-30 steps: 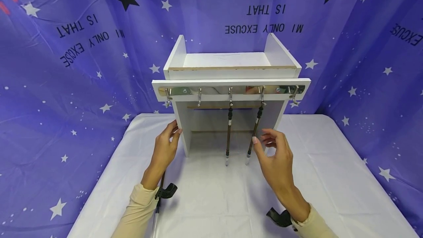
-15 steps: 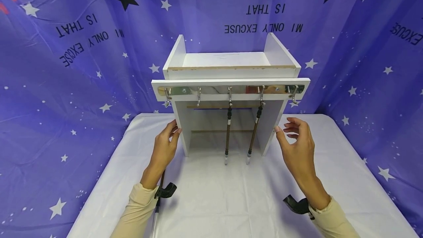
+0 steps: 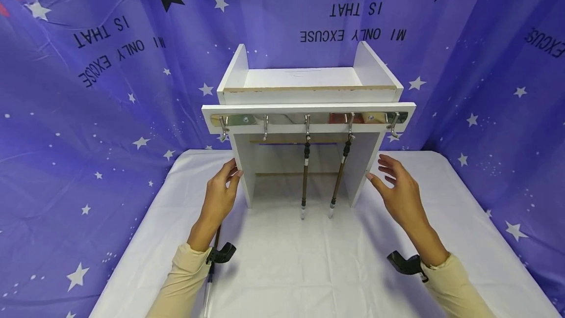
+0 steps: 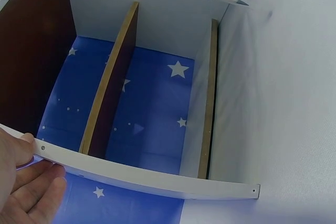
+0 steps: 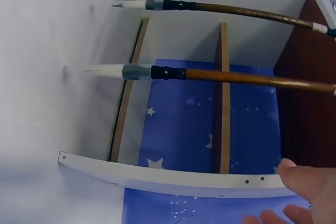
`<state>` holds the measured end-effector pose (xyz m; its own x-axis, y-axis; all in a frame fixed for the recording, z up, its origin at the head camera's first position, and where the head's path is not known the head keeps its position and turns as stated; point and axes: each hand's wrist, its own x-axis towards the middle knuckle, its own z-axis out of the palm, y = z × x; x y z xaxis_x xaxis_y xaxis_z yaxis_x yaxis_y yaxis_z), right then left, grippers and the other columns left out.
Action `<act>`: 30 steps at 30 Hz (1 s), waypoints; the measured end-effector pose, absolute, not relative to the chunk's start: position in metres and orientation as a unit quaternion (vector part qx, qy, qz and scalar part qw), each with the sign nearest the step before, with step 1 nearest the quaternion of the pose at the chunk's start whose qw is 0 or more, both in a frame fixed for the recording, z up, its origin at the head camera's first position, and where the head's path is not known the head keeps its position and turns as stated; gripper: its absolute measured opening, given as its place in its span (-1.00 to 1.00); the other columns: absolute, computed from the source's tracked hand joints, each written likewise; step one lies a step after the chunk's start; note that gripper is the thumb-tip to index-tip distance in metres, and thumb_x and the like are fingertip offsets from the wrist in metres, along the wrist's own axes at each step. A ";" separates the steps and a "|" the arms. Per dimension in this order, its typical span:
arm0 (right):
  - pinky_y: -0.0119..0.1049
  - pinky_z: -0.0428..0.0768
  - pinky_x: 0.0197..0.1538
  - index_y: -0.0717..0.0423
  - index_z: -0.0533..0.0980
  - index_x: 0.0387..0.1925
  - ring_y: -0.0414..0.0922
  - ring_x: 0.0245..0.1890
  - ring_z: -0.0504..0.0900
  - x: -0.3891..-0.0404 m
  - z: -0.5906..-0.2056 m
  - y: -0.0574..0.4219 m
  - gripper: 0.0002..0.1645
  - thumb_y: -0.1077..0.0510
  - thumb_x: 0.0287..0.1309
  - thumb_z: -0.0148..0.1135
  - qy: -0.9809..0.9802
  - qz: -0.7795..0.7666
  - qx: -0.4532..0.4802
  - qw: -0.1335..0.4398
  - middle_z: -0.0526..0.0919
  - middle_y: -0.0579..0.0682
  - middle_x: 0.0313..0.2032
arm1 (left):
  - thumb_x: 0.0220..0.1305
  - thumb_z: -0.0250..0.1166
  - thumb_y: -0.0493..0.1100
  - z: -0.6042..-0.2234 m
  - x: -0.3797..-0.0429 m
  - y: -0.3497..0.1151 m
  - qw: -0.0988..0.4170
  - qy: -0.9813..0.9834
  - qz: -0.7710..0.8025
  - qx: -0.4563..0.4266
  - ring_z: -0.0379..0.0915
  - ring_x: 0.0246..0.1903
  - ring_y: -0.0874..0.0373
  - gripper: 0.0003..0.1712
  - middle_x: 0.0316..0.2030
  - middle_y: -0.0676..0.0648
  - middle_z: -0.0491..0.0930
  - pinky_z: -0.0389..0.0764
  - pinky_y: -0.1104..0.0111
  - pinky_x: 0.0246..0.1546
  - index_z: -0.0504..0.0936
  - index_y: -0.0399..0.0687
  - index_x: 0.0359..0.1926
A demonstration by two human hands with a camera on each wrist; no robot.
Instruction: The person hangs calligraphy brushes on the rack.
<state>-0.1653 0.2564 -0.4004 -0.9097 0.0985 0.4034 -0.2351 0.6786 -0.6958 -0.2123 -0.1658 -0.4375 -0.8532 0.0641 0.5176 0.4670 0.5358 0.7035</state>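
White wooden rack (image 3: pixel 282 96) stands on the white-clothed counter (image 3: pixel 287 264); two brown-handled brushes (image 3: pixel 305 180) hang from its silver metal hooks (image 3: pixel 307 122). Left hand (image 3: pixel 220 195) pinches one side panel (image 3: pixel 247 173); right hand (image 3: pixel 402 201), fingers spread, thumb at the other. Risk: uneven pushing could jolt brushes off.

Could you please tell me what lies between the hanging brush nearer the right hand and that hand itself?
In the head view, a white side panel lies between that brush and the right hand.
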 end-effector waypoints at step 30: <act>0.06 0.59 0.31 0.24 0.42 0.48 0.28 0.28 0.63 -0.192 -0.413 0.274 -0.31 -0.06 0.53 0.26 -0.893 0.433 0.060 0.109 0.62 0.31 0.29 | 0.61 0.20 -0.22 -0.437 -0.212 -0.166 0.220 -0.851 -0.451 -0.154 0.66 0.18 -0.18 -0.56 0.21 -0.29 0.67 0.70 -0.01 0.22 0.52 -0.27 0.38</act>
<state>-0.1917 0.2739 -0.4132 -0.9689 -0.0130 0.2472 -0.2021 0.6179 -0.7598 -0.2120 -0.1657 -0.4367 -0.8556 0.0634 0.5137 0.4606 0.5460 0.6998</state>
